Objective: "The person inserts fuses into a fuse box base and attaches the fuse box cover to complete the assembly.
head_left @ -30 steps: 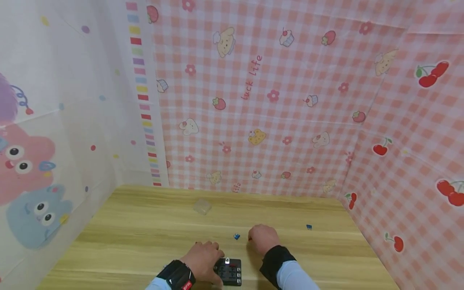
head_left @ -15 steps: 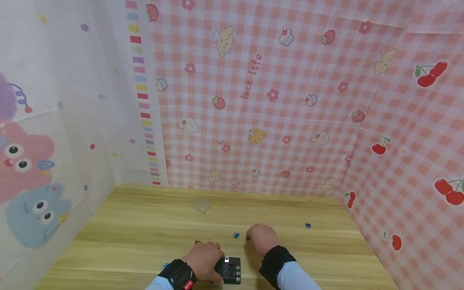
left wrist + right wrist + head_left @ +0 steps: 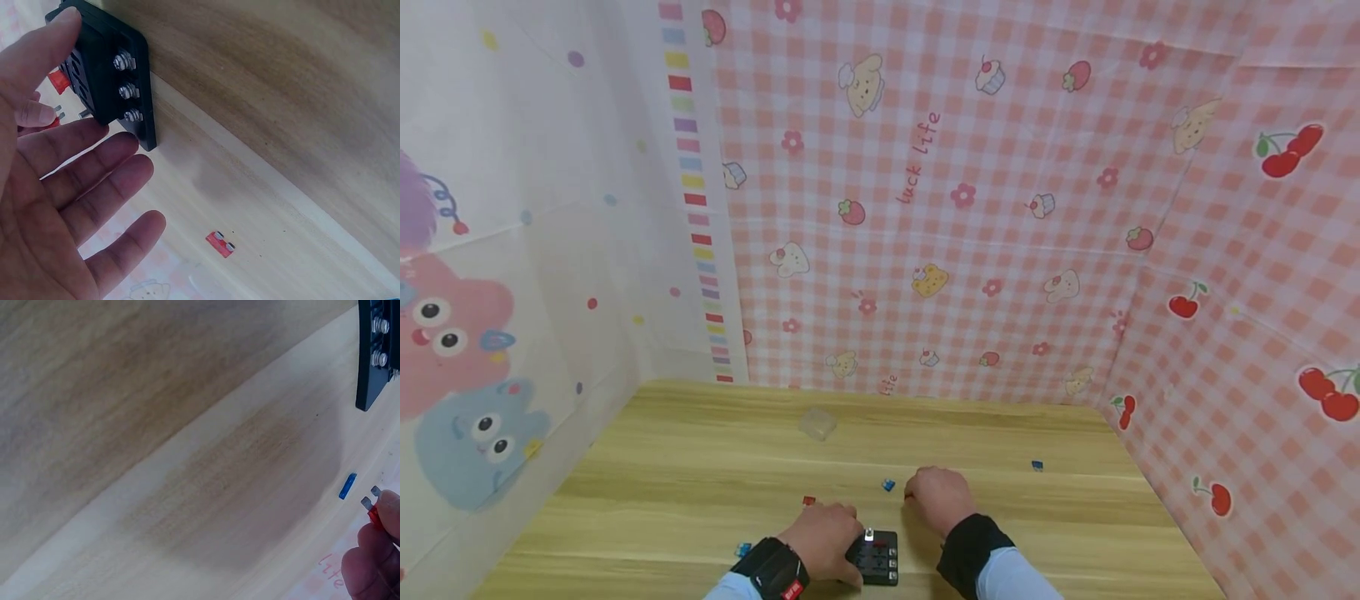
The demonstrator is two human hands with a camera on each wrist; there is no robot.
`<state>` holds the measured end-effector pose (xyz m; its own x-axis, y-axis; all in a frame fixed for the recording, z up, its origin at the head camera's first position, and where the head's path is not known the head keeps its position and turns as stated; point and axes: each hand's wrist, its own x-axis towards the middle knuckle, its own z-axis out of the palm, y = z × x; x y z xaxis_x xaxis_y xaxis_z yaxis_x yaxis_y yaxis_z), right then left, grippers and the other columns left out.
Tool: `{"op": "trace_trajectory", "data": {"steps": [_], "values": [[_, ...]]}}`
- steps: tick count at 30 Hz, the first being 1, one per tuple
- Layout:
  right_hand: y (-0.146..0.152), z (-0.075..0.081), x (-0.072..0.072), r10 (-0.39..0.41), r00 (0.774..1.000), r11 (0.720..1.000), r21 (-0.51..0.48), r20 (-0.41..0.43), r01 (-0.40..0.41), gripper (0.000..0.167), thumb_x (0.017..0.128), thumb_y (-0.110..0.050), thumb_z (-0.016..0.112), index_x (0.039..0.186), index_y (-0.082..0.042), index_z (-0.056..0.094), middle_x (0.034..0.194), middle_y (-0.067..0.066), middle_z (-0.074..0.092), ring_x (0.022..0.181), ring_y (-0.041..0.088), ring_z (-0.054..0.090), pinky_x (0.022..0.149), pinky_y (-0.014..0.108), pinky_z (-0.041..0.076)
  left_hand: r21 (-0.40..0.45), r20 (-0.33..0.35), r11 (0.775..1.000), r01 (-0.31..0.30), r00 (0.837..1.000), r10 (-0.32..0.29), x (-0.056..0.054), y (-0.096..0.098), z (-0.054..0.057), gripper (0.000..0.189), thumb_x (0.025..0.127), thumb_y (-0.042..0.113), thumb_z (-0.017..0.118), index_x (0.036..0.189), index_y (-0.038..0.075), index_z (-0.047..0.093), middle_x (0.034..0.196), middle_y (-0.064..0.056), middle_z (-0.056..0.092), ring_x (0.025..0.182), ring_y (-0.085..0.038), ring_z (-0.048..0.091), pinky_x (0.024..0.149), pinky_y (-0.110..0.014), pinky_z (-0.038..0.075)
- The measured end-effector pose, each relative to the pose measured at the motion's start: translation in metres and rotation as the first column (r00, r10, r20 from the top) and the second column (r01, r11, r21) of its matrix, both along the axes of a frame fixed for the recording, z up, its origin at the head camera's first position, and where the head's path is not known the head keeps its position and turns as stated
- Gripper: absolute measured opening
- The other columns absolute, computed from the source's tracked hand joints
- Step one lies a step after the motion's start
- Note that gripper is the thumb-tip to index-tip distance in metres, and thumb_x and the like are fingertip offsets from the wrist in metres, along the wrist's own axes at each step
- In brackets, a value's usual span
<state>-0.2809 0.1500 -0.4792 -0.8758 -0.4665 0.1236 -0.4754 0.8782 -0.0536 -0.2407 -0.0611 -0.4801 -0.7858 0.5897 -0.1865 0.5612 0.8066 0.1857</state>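
My left hand (image 3: pixel 823 537) grips the left side of a black fuse block (image 3: pixel 877 560) between thumb and fingers; its other fingers spread past it in the left wrist view. Metal screw terminals line the block's edges, and a red blade fuse (image 3: pixel 59 81) shows at its face. To the right, apart from the block, my right hand (image 3: pixel 940 498) pinches another red blade fuse (image 3: pixel 375 516) between thumb and finger, its two metal prongs exposed. Beyond the left fingertips lies a loose red fuse (image 3: pixel 220 244). A blue fuse (image 3: pixel 888 485) lies just left of my right hand.
A second blue fuse (image 3: pixel 1037 466) lies far right on the wooden table (image 3: pixel 700 450), and another blue piece (image 3: pixel 742 550) by my left wrist. Farther back rests a clear plastic cover (image 3: pixel 817 424). Patterned cloth (image 3: pixel 925 208) hangs around the table.
My right hand has shifted slightly left with the red fuse. The loose red fuse and the blue piece by my left hand show more fully. My left hand stays on the block.
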Motion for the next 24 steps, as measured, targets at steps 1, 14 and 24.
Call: {"op": "trace_trajectory", "data": {"steps": [1,14,24], "values": [[-0.001,0.001,0.001,0.002,1.0,1.0,0.0,0.004,-0.002,0.005,0.085,-0.014,0.076,0.082,-0.017,0.079,0.078,-0.005,0.067,0.069,0.011,0.059,0.065,0.032,0.049,0.002,0.001,1.0,0.0,1.0,0.0,0.0,0.0,0.0,0.045,0.074,0.048,0.084,0.105,0.017,0.074,0.083,0.009,0.053,0.072,-0.007,0.047,0.068,-0.031,0.043],[-0.01,0.005,0.009,0.08,0.997,0.997,-0.008,-0.023,-0.08,0.004,0.085,-0.019,0.077,0.082,-0.018,0.077,0.073,-0.008,0.062,0.062,0.006,0.051,0.059,0.027,0.044,-0.017,-0.034,1.0,0.011,0.999,-0.012,0.003,0.004,-0.006,0.04,0.076,0.045,0.083,0.1,0.015,0.074,0.081,0.007,0.052,0.069,-0.007,0.047,0.066,-0.028,0.042],[-0.013,0.009,0.016,0.088,0.996,0.996,-0.023,0.018,-0.088,0.005,0.087,-0.021,0.076,0.085,-0.018,0.077,0.075,-0.009,0.06,0.064,0.005,0.05,0.062,0.026,0.045,0.015,-0.01,1.0,0.008,1.0,-0.008,0.001,0.003,-0.007,0.039,0.075,0.041,0.085,0.098,0.012,0.075,0.079,0.009,0.051,0.066,-0.005,0.047,0.065,-0.024,0.043]]}}
